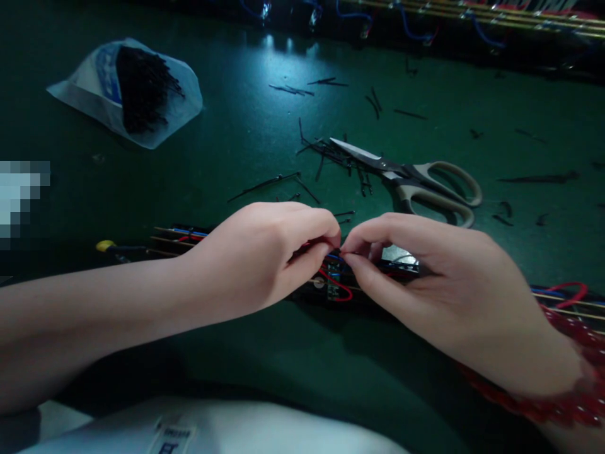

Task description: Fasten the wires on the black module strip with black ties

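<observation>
My left hand is closed, thumb and index finger pinched together over a long dark strip assembly with red and blue wires. From the right, my right hand also pinches, its fingertips meeting the left ones. A small dark thing, seemingly a black cable tie, shows between the fingertips; most of it is hidden. Just below them lie a small green circuit board and a looped red wire. Beyond my right hand rest scissors with grey-and-black handles, blades partly apart.
An opened clear bag of black cable ties lies at the back left. Loose ties and cut ends are scattered over the green table. Another wired assembly runs along the far edge. A yellow-tipped cable end is at left.
</observation>
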A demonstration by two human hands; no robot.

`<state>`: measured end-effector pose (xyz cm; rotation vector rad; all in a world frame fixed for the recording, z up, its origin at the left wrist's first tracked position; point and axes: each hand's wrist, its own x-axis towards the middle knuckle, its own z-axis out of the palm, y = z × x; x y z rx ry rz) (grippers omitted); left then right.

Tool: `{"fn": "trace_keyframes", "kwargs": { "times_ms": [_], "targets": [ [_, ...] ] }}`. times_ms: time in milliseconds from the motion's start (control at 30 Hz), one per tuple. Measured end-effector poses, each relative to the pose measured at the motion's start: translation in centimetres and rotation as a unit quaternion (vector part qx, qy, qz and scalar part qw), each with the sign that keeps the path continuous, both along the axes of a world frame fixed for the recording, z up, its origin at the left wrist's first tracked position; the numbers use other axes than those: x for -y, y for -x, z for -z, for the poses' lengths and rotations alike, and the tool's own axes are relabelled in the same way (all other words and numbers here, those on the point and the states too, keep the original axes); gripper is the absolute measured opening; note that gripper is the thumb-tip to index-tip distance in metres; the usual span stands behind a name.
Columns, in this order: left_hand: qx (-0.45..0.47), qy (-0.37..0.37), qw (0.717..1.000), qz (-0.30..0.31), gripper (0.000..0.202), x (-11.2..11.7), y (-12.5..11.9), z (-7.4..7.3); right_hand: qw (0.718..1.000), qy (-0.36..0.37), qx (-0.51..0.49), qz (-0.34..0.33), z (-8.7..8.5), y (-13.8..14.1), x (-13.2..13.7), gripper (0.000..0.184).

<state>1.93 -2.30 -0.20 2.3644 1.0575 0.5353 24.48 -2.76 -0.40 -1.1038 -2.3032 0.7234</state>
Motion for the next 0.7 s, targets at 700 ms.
{"fn": "trace_keyframes", "kwargs": {
  "times_ms": [700],
  "targets": [
    [0.013,0.063,0.998,0.011,0.020,-1.1,-0.2,-0.2,0.999,-0.002,-0.016,-0.028,0.0,0.1,-0.2,0.016]
  ]
}}
